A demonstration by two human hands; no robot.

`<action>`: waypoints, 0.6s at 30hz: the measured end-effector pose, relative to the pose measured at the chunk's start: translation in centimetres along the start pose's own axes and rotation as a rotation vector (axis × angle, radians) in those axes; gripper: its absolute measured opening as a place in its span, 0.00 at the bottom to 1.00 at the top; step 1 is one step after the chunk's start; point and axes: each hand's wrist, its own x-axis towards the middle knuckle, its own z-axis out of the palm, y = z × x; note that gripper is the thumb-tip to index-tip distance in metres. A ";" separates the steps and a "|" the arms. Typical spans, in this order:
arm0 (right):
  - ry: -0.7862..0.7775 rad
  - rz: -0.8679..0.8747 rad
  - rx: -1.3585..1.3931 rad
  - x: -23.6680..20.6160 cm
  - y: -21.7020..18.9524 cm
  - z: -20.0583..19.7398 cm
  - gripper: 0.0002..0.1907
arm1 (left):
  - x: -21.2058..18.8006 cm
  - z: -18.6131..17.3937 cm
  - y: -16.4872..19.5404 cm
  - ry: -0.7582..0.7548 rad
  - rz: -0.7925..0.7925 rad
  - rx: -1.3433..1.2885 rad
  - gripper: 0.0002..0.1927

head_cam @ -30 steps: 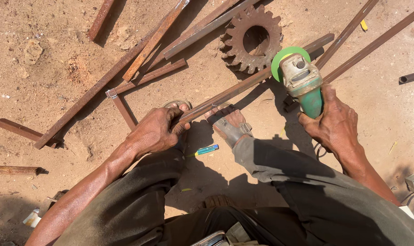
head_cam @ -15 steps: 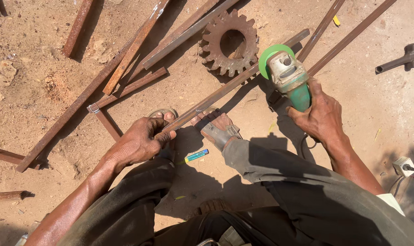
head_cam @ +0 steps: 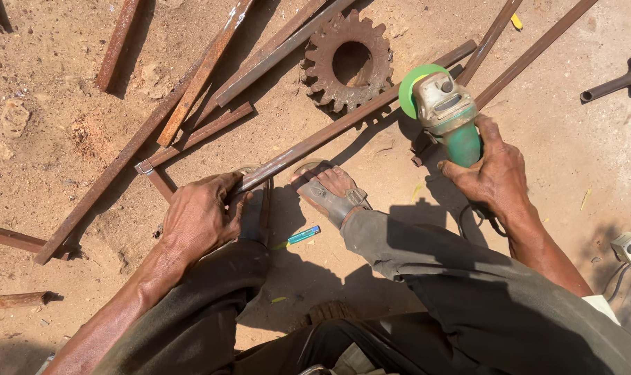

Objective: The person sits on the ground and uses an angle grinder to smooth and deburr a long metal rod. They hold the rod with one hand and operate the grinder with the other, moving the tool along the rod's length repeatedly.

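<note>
Hard sunlight floods the sandy ground (head_cam: 65, 104), bleaching it pale, and my body throws a dark, sharp-edged shadow (head_cam: 329, 278) across it by my legs. Everything reads crisp with little blur; the rusty gear (head_cam: 315, 76) casts a short shadow.

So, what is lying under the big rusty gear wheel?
The gear wheel rests partly on the long rusty bar and on sandy ground, which shows through its centre hole. Whatever its body covers cannot be seen.

One head-worn camera looks steeply down, close over the sandy ground (head_cam: 65, 104) by the person's knees.
</note>
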 end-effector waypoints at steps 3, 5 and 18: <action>0.074 0.083 0.017 1.2 1.4 -1.2 0.47 | -0.5 0.1 -1.0 0.154 0.095 0.067 0.19; 0.081 0.082 0.040 1.5 1.6 -1.6 0.47 | -0.6 0.1 -1.5 0.131 0.048 0.089 0.19; 0.030 -0.222 -0.019 0.5 -6.6 -1.0 0.38 | -0.5 -0.3 -1.5 0.203 0.149 0.226 0.19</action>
